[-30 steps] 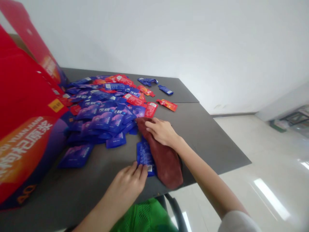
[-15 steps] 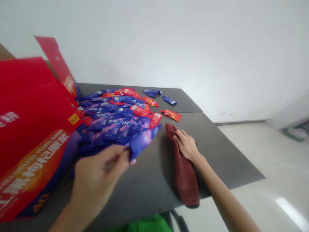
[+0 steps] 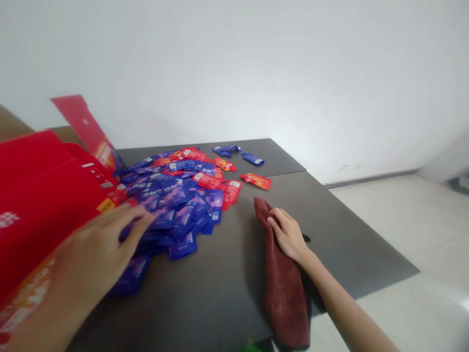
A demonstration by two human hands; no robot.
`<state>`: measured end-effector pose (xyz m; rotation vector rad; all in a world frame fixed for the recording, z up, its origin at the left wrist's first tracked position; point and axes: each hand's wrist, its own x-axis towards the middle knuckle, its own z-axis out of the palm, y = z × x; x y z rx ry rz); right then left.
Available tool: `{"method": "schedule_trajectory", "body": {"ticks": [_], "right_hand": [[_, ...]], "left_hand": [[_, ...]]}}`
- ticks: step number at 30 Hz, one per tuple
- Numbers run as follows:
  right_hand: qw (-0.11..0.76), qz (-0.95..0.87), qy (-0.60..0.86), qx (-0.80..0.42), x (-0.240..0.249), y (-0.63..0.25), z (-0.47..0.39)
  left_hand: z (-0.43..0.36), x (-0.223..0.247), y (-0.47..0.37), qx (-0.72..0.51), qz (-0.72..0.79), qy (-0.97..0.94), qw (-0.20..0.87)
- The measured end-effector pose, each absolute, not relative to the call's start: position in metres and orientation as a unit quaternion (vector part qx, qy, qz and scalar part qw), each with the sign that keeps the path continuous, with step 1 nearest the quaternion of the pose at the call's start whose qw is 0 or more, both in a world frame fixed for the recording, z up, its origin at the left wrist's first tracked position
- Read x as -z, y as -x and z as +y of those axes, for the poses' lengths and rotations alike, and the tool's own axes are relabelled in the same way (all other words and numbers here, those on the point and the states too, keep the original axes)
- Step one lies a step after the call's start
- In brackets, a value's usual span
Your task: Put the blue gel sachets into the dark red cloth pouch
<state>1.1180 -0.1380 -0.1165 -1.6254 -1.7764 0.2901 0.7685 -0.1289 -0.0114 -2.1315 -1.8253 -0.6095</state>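
Note:
My left hand (image 3: 106, 244), somewhat blurred, hovers at the near left edge of the heap of blue and red packets (image 3: 172, 195), in front of the red carton (image 3: 44, 181). Its thumb and fingers curve around a gap, and no packet shows between them. One blue packet (image 3: 183, 247) lies at the heap's front edge. My right hand (image 3: 287, 232) is closed on the upper part of a long, folded brown cloth (image 3: 286, 298). The cloth lies along the dark table and reaches its near edge.
Several loose packets lie beyond the heap, among them an orange-red packet (image 3: 258, 181) and a blue packet (image 3: 252, 159). A small black object (image 3: 306, 238) shows beside my right hand. The dark table (image 3: 351, 234) ends at the right, above a pale floor (image 3: 384, 210).
My left hand has moved left and no longer shows the blue packet it was holding. My right hand keeps its grip on the cloth. The view has tilted upward.

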Motion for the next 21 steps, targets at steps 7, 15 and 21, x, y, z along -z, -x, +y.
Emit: {"method": "schedule_trajectory", "body": {"ticks": [7, 15, 21], "right_hand": [[0.413, -0.665, 0.613, -0.109, 0.113, -1.123, -0.146], [0.446, -0.640, 0.624, -0.051, 0.111, -1.127, -0.145], [0.432, -0.653, 0.621, -0.031, 0.112, -1.123, -0.147]], "left_hand": [[0.015, 0.053, -0.808, 0.125, -0.592, 0.796, -0.010], [-0.012, 0.088, -0.792, 0.074, -0.537, 0.837, -0.079], [-0.026, 0.090, -0.793, 0.120, -0.513, 0.844, -0.105]]}}
